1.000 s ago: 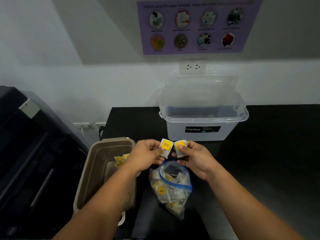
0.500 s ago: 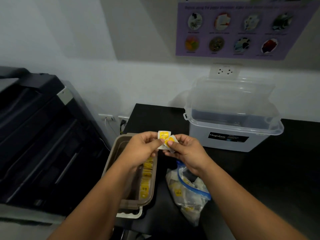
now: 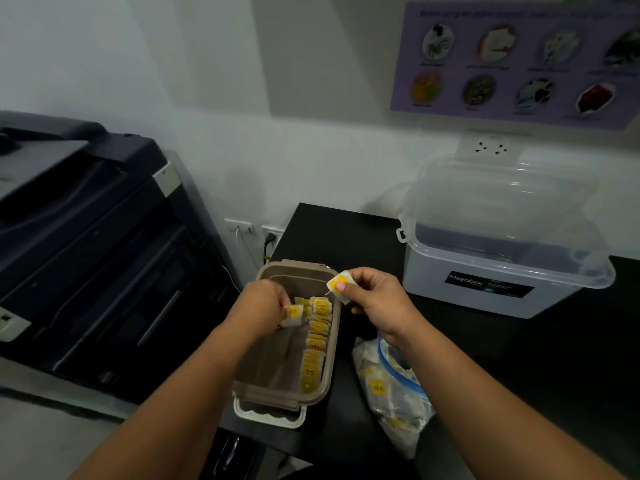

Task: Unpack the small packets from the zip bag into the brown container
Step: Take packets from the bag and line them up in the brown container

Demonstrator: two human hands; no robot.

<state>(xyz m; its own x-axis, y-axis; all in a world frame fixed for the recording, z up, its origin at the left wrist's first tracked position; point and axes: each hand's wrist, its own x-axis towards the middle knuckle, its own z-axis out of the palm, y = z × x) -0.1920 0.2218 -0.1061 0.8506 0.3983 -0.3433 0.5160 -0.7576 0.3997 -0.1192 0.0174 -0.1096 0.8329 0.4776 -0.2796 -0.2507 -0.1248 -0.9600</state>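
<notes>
Here, a person's left hand (image 3: 265, 304) lowers a yellow-labelled tea bag (image 3: 293, 315) into the brown container (image 3: 277, 382), fingers pinched on the sachet so it can join the row of tea bags (image 3: 316, 344) standing on edge along the container's right wall. The right hand (image 3: 375, 296) holds a second tea bag (image 3: 341, 286) between thumb and forefinger just above the container's far right corner, apparently kept ready as the next one to go in. The zip bag (image 3: 393, 393), blue seal open, lies slumped on its side just right of the container and under the right wrist, many packets visible inside, so the unpacking looks well short of finished. The container sits at the left edge of a black countertop (image 3: 346, 233), its pale latch (image 3: 270, 415) hanging down at the near end. A translucent Megabox storage bin (image 3: 498, 271) stands further back on the right, lid tipped open against the white wall. Left of the counter stands a large dark office copier (image 3: 86, 244); wall sockets (image 3: 254, 230) sit low between the two, and a purple poster (image 3: 519, 60) hangs above the bin.
</notes>
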